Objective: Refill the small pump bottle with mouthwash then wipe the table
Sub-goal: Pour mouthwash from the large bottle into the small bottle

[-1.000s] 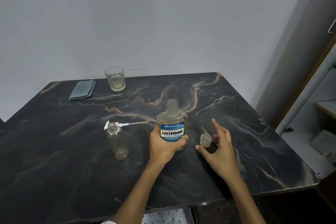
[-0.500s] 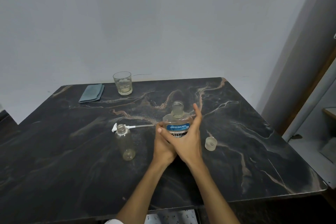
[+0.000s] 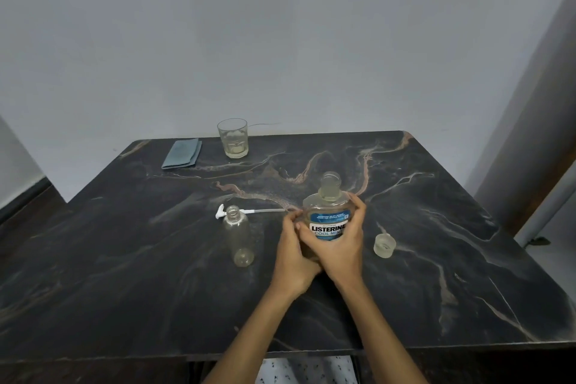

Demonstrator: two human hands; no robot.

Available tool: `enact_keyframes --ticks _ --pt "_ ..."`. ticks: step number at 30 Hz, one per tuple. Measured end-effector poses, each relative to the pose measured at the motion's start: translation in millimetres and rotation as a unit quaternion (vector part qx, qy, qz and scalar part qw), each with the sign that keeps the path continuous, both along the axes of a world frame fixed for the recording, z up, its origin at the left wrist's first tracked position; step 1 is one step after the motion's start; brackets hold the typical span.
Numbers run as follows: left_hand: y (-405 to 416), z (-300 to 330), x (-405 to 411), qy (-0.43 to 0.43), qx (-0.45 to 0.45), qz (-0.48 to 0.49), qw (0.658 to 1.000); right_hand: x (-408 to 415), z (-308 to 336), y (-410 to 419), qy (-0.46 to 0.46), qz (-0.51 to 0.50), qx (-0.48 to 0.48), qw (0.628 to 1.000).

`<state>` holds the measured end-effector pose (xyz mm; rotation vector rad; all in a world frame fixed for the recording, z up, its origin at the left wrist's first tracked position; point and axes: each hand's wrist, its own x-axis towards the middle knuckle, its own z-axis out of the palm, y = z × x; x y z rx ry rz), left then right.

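Observation:
The mouthwash bottle (image 3: 328,209), clear with a blue label and its neck uncapped, stands upright in the middle of the dark marble table (image 3: 124,259). My left hand (image 3: 291,254) grips its left side and my right hand (image 3: 341,246) wraps its front and right side. The small clear pump bottle (image 3: 238,235) stands open and empty just left of my hands. Its white pump head with tube (image 3: 246,212) lies flat on the table behind it. The mouthwash cap (image 3: 384,245) rests upside down to the right.
A folded grey-blue cloth (image 3: 182,153) lies at the table's far left, next to a drinking glass (image 3: 233,138) with a little liquid. A wall runs behind the table. The table's front edge is close to my body.
My right hand left the cap on the table, swung left and closed around the mouthwash bottle beside my left hand. The camera view tilted up slightly.

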<state>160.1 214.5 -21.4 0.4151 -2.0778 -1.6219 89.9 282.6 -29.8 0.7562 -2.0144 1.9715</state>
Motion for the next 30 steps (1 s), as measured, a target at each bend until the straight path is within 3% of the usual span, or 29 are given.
enact_keyframes --ticks 4,6,8,11,18,30 --pt "14.8 4.7 57.1 -0.029 -0.118 0.056 0.991 -1.2 -4.5 0.1 0.009 0.001 0.0 1.0" --pt "16.5 7.0 78.3 0.031 -0.12 0.159 0.979 -2.3 -7.8 -0.7 0.012 0.001 0.0 1.0" --pt "5.5 11.0 87.7 0.09 -0.14 0.277 0.946 -2.4 -10.5 -0.8 0.014 0.005 0.0 1.0" --pt "-20.5 11.5 87.0 0.1 -0.118 0.351 0.924 -0.5 -12.0 -1.4 0.023 -0.001 0.004 1.0" --pt "-59.8 -8.9 67.7 0.0 -0.103 0.203 0.974 1.9 -12.0 -2.0 0.042 -0.017 0.019 0.999" --pt "-57.3 -14.9 47.4 -0.009 -0.093 0.138 0.986 -3.4 -17.7 -4.8 0.037 -0.026 0.01 0.999"
